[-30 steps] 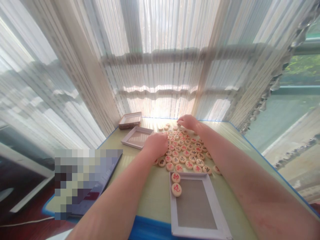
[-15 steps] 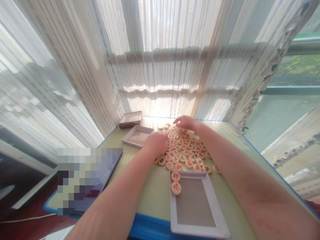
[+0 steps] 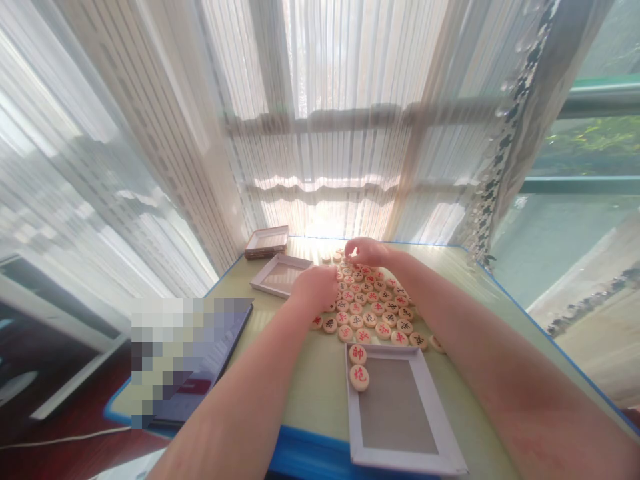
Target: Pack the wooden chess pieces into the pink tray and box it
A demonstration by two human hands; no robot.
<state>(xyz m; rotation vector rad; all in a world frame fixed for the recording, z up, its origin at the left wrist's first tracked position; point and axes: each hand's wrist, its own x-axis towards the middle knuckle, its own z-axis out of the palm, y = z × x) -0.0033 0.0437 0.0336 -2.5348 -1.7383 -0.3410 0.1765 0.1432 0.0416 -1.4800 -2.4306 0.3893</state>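
Many round wooden xiangqi pieces [image 3: 377, 307] with red or black characters lie spread face up on the table. My left hand [image 3: 315, 288] rests at the left edge of the spread, back of the hand up; its fingertips are mostly hidden. At the far end of the spread, my right hand [image 3: 369, 252] has its fingers bent down around a piece at the back. Near me, a shallow white box tray [image 3: 355, 427] holds two red-marked pieces, a upper piece [image 3: 357, 355] and a lower piece [image 3: 359, 378], along its left wall.
Another shallow white tray [image 3: 265, 285] lies left of the pieces, with a small stack of trays [image 3: 267, 241] behind it. A dark flat device [image 3: 200, 383], partly pixelated, sits at the left table edge. Sheer curtains [image 3: 325, 147] hang beyond the blue-edged table [image 3: 310, 400].
My right hand's fingers have bent down from a more stretched pose, onto a piece at the back. My left hand stays beside the pieces. The whole view has shifted slightly.
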